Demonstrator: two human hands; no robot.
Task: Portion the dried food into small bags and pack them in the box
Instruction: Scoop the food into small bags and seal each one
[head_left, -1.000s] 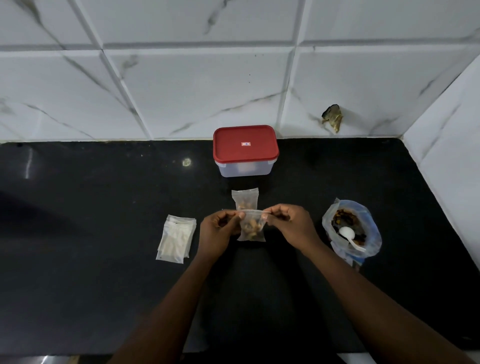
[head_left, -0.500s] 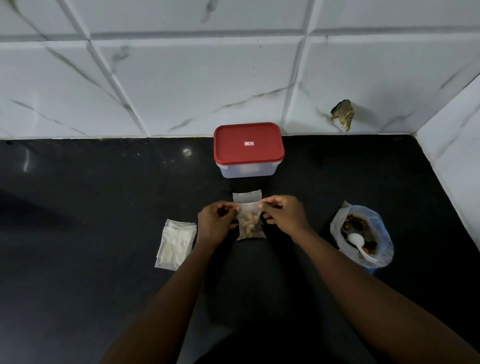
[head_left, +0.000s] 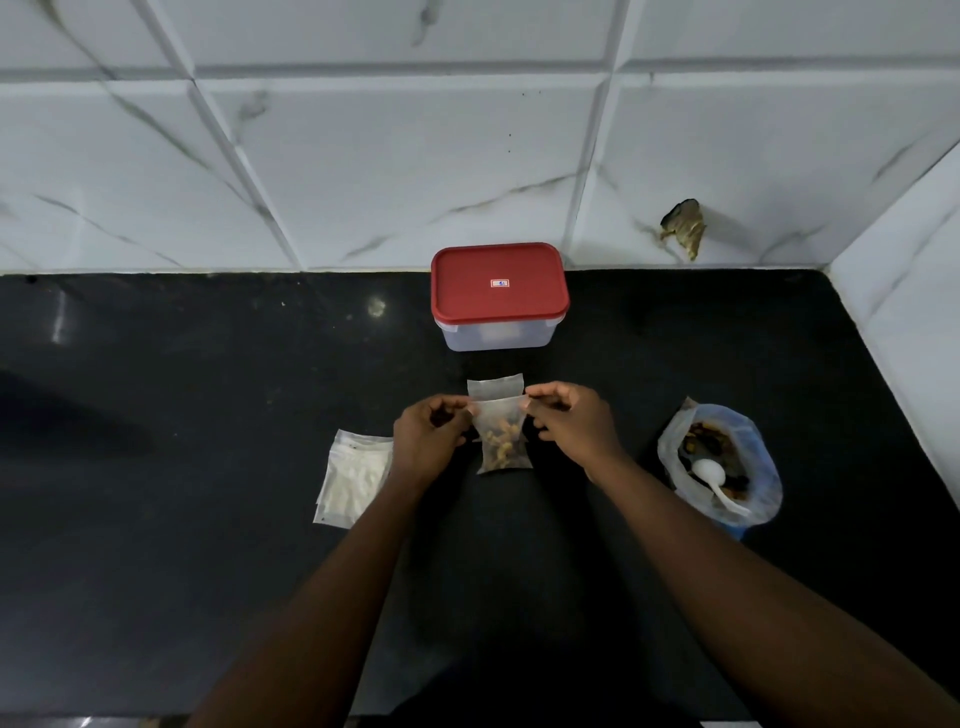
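Both hands hold one filled bag by its top edge, above the counter. The left hand pinches the left corner between thumb and fingers; the right hand pinches the right corner, its other fingers curled loosely. The step looks like sealing the strip: pull the mouth taut and flat, keep the food low in the bag, then press along the strip from one corner to the other. Forearms reach in from below, wrists bent inward toward each other. Another bag lies just beyond the fingers, the lidded box further past it, spare bags left of the left hand, the food sack right of the right hand
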